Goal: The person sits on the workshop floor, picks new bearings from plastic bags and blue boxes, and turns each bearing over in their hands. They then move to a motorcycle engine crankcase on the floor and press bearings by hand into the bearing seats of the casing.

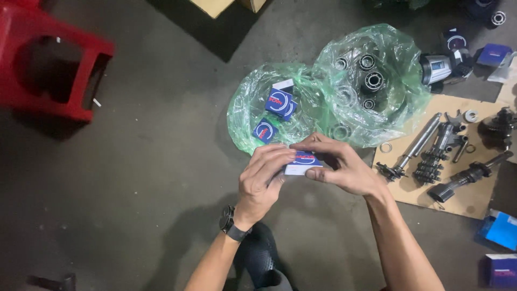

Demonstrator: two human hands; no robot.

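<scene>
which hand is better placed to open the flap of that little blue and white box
Right, probably: the right hand pinches the small box at its exposed end, while the left hand wraps over the other side, steadying it.

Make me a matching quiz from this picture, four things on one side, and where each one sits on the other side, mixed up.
Things:
1. small blue and white box
2. red plastic stool
3. metal shafts
4. loose bearings

Places:
A. top left on the floor
B. inside the right-hand green plastic bag
C. held between the left hand and right hand
D. on the cardboard sheet

Pairs: 1-C, 2-A, 3-D, 4-B
</scene>
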